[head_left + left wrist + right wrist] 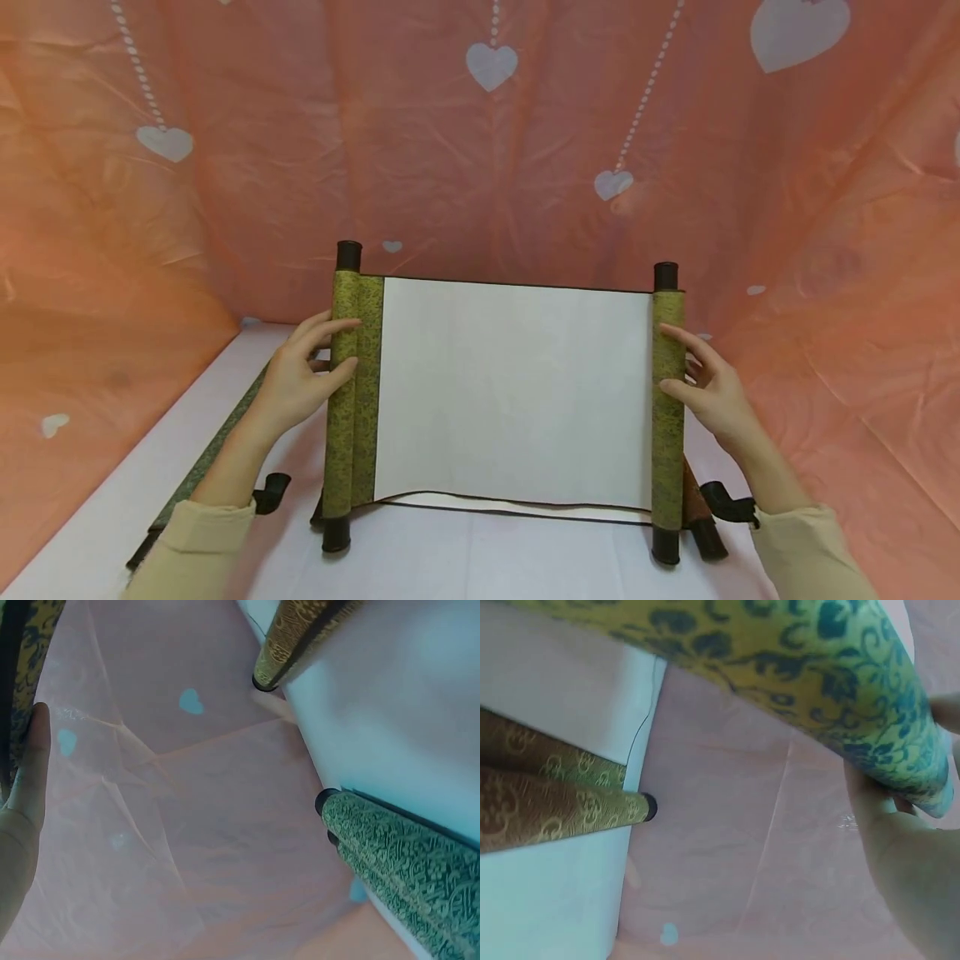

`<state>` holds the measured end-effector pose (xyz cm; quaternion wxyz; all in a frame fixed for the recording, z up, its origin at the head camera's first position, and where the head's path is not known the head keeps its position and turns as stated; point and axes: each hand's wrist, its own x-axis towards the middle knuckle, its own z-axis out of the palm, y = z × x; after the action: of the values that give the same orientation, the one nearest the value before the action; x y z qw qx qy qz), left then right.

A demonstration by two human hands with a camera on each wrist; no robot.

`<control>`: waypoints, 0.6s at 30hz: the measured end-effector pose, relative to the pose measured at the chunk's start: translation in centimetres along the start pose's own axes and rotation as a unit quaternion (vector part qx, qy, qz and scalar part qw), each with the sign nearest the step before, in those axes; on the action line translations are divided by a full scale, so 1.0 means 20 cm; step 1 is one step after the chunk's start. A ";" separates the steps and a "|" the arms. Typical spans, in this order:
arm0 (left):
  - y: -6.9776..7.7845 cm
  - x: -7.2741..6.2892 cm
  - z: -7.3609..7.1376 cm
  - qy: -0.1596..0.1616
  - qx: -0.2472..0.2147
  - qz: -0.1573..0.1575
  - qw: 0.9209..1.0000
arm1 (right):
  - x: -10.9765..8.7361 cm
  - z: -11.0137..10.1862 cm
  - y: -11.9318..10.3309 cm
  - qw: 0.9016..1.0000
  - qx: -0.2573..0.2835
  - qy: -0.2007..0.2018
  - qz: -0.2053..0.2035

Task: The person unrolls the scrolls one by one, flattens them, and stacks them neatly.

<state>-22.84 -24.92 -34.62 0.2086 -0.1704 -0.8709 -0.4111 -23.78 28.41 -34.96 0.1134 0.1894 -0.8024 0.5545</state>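
A hanging scroll with yellow-green patterned brocade is held up, partly unrolled, its blank white paper (510,392) facing me in the head view. My left hand (296,371) grips the left roller (341,450), thumb and forefinger on its front. On the other side, my right hand (712,392) holds the right roller (667,467), fingertips and thumb on its front face and other fingers behind. Dark knobs cap both rollers. In the right wrist view, the flowered brocade (780,682) crosses the top, with the right hand's fingers round it. The left wrist view shows only a sliver of the brocade (37,645).
Behind the held scroll, a brown brocade scroll (555,817) lies spread on the white table (480,567), mostly hidden in the head view. A green brocade scroll (412,877) lies at the table's left side. Pink cloth (420,167) with hearts walls the back and sides.
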 end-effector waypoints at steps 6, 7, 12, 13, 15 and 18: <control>0.01 0.01 0.00 -0.003 0.000 0.001 1.000 | 0.03 -0.03 0.03 1.000 0.002 -0.005 -0.006; 0.02 0.01 0.00 -0.004 0.003 0.001 1.000 | 0.03 -0.03 0.03 1.000 0.000 -0.003 -0.002; 0.02 0.02 -0.02 -0.015 0.001 -0.007 1.000 | 0.04 -0.03 0.04 0.998 -0.040 0.005 0.041; 0.02 0.02 -0.02 -0.017 0.001 -0.008 1.000 | 0.04 -0.03 0.04 0.998 -0.052 0.005 0.046; 0.02 0.03 -0.02 -0.019 0.001 -0.009 1.000 | 0.05 -0.02 0.04 0.996 -0.075 0.007 0.047; 0.00 0.04 -0.03 -0.021 -0.001 -0.011 1.000 | 0.05 -0.02 0.05 0.995 -0.097 0.006 0.024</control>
<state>-23.41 -25.21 -33.91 0.1851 -0.1694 -0.8766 -0.4106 -25.13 28.84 -35.21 0.1230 0.1551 -0.8558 0.4779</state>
